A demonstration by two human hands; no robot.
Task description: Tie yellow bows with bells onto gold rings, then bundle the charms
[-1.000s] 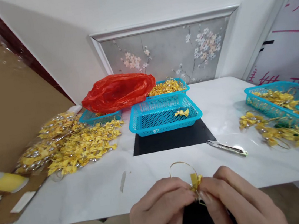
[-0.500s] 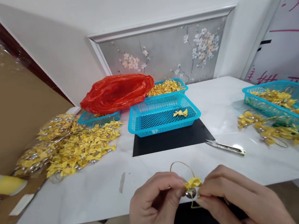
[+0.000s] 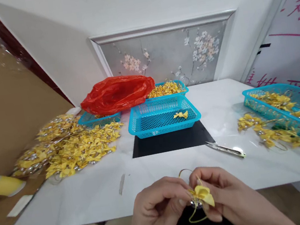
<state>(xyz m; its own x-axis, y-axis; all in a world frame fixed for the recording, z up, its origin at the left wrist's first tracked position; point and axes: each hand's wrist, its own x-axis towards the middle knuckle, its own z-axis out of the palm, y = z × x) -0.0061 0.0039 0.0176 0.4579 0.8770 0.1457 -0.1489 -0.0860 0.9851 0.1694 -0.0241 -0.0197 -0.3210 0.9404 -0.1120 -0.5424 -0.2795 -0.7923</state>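
Both hands meet at the near edge of a white marble-look table, the left hand and right hand pinching between their fingertips a small yellow bow tied with a thin gold cord loop and a small silvery bell beneath it. The work appears to be at the tying or shaping stage, with the bow nearly formed; a next move would call for a steady pinch on the knot while the wings are evened.

Beyond the hands, small scissors lie beside a black mat carrying a blue basket that holds one finished bow. A heap of yellow bows spreads at left, near a red plastic bag; another blue basket of bows sits at right. A floral wall panel backs the table.
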